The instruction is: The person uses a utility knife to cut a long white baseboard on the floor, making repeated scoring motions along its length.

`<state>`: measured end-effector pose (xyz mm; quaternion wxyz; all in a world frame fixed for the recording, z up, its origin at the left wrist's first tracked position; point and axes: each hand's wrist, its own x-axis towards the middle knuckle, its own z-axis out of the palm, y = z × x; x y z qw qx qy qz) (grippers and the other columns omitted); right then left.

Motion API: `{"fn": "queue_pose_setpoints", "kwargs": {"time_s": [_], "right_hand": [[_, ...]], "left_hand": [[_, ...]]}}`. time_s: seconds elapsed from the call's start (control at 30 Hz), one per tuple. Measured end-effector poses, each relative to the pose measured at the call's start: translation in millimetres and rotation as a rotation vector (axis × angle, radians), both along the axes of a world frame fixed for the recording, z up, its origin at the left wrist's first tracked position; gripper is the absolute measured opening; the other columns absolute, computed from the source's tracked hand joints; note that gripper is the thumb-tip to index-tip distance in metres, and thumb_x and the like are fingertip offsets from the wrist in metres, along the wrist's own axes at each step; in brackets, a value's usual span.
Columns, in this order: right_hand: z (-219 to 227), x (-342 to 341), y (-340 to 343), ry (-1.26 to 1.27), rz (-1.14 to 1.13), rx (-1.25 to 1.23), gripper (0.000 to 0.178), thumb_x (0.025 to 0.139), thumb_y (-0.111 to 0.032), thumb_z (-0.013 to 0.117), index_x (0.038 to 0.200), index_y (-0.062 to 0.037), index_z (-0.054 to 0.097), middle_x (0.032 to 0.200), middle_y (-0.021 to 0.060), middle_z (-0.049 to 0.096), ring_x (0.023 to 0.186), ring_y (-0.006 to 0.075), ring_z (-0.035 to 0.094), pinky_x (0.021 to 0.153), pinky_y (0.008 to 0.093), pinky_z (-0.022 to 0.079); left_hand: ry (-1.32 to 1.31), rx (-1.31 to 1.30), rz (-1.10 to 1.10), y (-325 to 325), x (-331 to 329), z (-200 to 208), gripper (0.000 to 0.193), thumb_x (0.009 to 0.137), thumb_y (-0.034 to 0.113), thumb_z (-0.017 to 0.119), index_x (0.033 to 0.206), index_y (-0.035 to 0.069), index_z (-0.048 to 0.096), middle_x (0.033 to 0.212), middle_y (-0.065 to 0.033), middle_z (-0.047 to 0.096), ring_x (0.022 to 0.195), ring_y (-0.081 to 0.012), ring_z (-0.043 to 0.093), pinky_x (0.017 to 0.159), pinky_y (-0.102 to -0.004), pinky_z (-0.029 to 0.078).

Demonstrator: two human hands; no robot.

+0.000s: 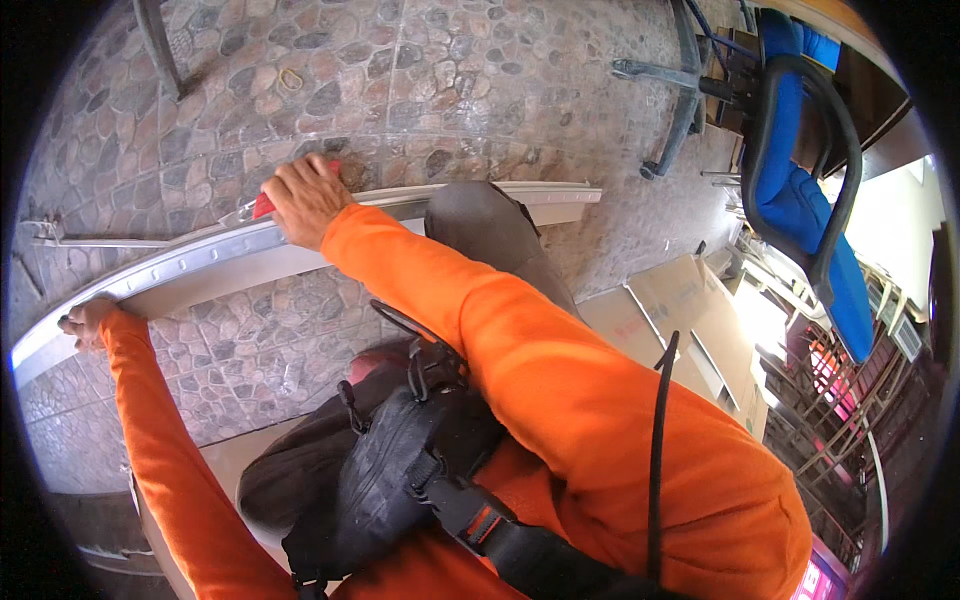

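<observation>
A long silvery metal profile (190, 257) with a row of small dimples runs across the floor in front of me, with a pale flat strip (240, 278) along its near side. My left hand (92, 320) grips the profile near its left end, fingers curled over the edge. My right hand (305, 200) is closed around a red-handled tool (264, 206) against the profile's far edge. A shiny metal part of that tool points left; its exact kind is mostly hidden by the fingers. My bent knee (480, 215) rests over the profile, right of that hand.
The floor (330, 90) has a stone pattern. Cardboard sheets (690, 310) lie at right, below a blue office chair (800, 190) with a wheeled base. Stacked metal frames (860, 430) stand beyond. A thin metal bar (100, 243) lies left; a post (157, 50) rises at upper left.
</observation>
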<state>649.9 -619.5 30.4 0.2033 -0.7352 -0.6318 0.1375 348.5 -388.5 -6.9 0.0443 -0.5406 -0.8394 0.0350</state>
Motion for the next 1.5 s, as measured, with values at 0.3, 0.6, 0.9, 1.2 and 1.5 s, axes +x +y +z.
{"fn": "queue_pose_setpoints", "kwargs": {"time_s": [0.3,0.6,0.9,1.2,1.5], "right_hand": [[-18.7,14.3,-21.6,-0.055,-0.010,0.009,0.019,0.079,-0.022,0.055,0.091,-0.0079,0.058,0.093,0.0100,0.056,0.094,0.0273,0.053,0.089,0.0448,0.035],[-13.7,3.1,-7.2,0.004,-0.056,0.149,0.015,0.081,-0.020,0.054,0.090,-0.0096,0.058,0.091,0.0090,0.057,0.092,0.0270,0.054,0.085,0.0446,0.036],[16.8,30.3,9.9,0.428,0.068,0.087,0.016,0.088,-0.013,0.055,0.102,-0.0090,0.060,0.094,0.0143,0.061,0.087,0.0352,0.059,0.076,0.0444,0.048],[37.1,-17.9,69.9,0.150,0.413,-0.645,0.022,0.092,-0.018,0.041,0.107,-0.0026,0.044,0.092,0.0298,0.064,0.088,0.0483,0.061,0.077,0.0554,0.048],[45.8,-74.2,118.7,0.057,0.470,-0.727,0.029,0.093,-0.016,0.041,0.115,0.0016,0.048,0.104,0.0276,0.064,0.101,0.0426,0.062,0.086,0.0510,0.050]], "left_hand": [[-0.303,0.118,0.005,-6.3,-19.0,-40.7,0.051,0.091,0.031,0.037,0.133,0.003,0.044,0.132,-0.0198,0.045,0.123,-0.0351,0.042,0.102,-0.0452,0.038],[-0.369,-0.314,-0.686,-48.5,-88.7,-38.2,0.093,0.073,0.049,0.078,0.137,-0.005,0.036,0.142,-0.0256,0.035,0.134,-0.0358,0.032,0.112,-0.0396,0.025],[-0.287,-0.372,-0.360,-85.6,38.4,48.5,0.140,0.052,0.058,0.087,0.146,-0.010,0.008,0.150,-0.0287,0.023,0.140,-0.0360,0.027,0.114,-0.0366,0.026],[-0.267,-0.575,-0.196,-101.8,73.1,79.8,0.140,0.055,0.063,0.082,0.146,-0.009,0.003,0.155,-0.0272,0.001,0.140,-0.0398,0.025,0.109,-0.0424,0.034],[-0.216,-0.623,-0.195,-92.5,86.9,97.9,0.145,0.050,0.064,0.084,0.145,-0.012,0.005,0.153,-0.0297,0.006,0.134,-0.0438,0.035,0.108,-0.0395,0.037]]}}
